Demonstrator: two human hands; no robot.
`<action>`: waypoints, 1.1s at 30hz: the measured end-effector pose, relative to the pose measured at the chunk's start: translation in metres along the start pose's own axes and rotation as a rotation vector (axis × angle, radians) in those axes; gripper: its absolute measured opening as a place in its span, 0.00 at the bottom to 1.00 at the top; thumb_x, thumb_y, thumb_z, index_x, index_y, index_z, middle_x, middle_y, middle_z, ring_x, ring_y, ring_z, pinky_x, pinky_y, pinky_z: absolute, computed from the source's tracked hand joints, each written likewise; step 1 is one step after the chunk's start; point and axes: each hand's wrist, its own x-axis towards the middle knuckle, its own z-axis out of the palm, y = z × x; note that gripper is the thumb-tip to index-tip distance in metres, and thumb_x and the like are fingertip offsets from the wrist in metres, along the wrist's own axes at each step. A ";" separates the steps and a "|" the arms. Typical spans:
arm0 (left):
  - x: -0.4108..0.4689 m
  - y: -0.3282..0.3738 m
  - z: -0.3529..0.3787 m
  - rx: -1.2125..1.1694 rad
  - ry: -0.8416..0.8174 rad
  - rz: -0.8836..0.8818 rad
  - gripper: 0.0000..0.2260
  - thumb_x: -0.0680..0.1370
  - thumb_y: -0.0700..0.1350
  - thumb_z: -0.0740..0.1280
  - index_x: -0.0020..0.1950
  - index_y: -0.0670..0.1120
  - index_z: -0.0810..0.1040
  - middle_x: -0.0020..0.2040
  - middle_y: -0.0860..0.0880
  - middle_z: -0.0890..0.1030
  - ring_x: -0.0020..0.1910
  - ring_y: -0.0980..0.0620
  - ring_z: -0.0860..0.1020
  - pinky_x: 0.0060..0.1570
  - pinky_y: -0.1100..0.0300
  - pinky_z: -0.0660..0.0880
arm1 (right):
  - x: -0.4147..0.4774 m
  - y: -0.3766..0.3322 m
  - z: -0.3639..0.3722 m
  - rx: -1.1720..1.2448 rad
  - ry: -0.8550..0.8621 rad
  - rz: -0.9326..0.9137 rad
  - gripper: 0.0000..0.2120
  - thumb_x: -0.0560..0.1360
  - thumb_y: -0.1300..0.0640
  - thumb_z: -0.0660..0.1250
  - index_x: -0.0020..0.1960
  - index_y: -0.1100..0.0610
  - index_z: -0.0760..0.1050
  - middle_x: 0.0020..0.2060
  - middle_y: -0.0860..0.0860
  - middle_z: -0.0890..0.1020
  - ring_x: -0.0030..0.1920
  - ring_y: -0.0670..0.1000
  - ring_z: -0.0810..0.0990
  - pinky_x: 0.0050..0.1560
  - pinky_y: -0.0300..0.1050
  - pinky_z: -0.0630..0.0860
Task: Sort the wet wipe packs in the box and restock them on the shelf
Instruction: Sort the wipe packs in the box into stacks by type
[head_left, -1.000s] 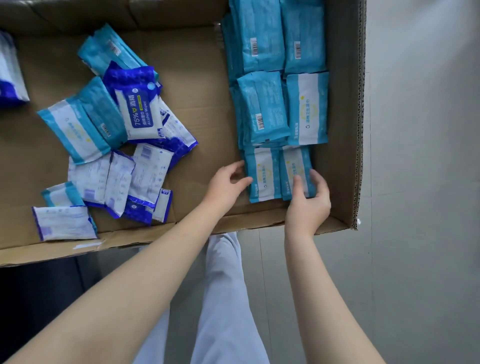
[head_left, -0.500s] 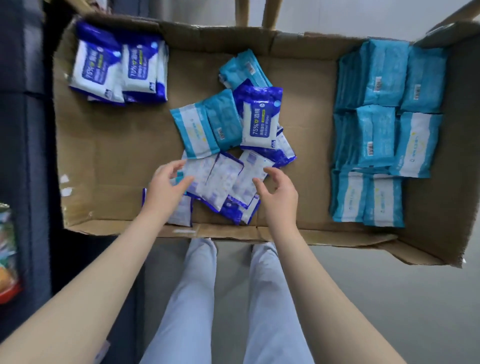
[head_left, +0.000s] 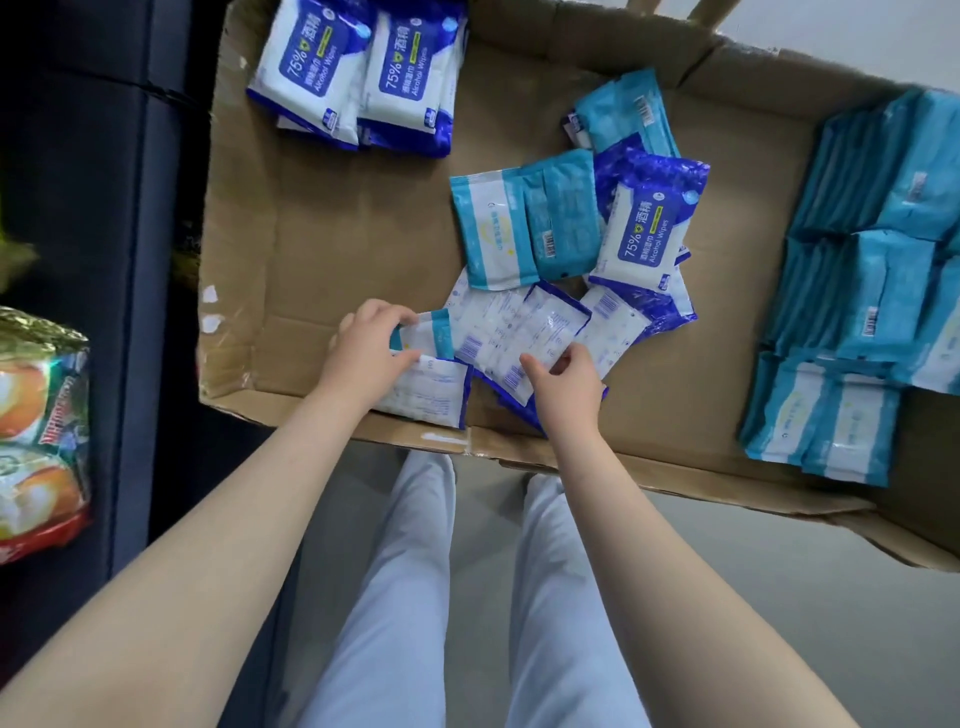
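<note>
A wide cardboard box (head_left: 311, 244) holds wet wipe packs. Dark blue alcohol wipe packs (head_left: 358, 73) are stacked at its far left corner. Light blue packs (head_left: 878, 291) stand in rows along the right side. A mixed loose pile (head_left: 571, 249) lies in the middle. My left hand (head_left: 371, 353) pinches a small light blue pack (head_left: 428, 332) at the pile's near left edge. My right hand (head_left: 569, 379) grips the near edge of a face-down white and dark blue pack (head_left: 519, 332).
The box's near wall (head_left: 649, 473) lies flat just behind my wrists. A dark shelf unit (head_left: 104, 234) stands to the left, with colourful snack bags (head_left: 41, 431) at its lower left. Grey floor (head_left: 805, 623) and my legs are below.
Both hands left the sorted light blue rows on the right and moved left to the loose pile. They now take hold of packs there. The view swung left too.
</note>
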 end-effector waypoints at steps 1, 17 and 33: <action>0.001 0.000 0.000 0.018 -0.001 -0.007 0.15 0.75 0.46 0.72 0.61 0.52 0.76 0.62 0.51 0.74 0.63 0.45 0.69 0.62 0.50 0.67 | 0.001 -0.001 0.001 0.012 0.003 0.009 0.12 0.76 0.52 0.71 0.50 0.57 0.70 0.39 0.46 0.73 0.40 0.48 0.73 0.35 0.37 0.66; 0.016 -0.003 -0.001 0.122 -0.049 -0.029 0.14 0.77 0.52 0.69 0.62 0.54 0.76 0.58 0.51 0.72 0.61 0.46 0.65 0.62 0.52 0.62 | -0.012 0.005 -0.009 0.322 -0.051 0.048 0.07 0.79 0.54 0.67 0.55 0.54 0.77 0.51 0.54 0.83 0.53 0.55 0.82 0.58 0.56 0.79; -0.054 0.048 -0.017 -0.785 0.355 -0.171 0.12 0.80 0.44 0.67 0.61 0.52 0.70 0.52 0.57 0.80 0.46 0.66 0.79 0.39 0.73 0.74 | -0.034 0.005 -0.076 0.626 -0.054 0.072 0.13 0.79 0.57 0.67 0.63 0.53 0.74 0.51 0.47 0.85 0.47 0.44 0.85 0.38 0.35 0.80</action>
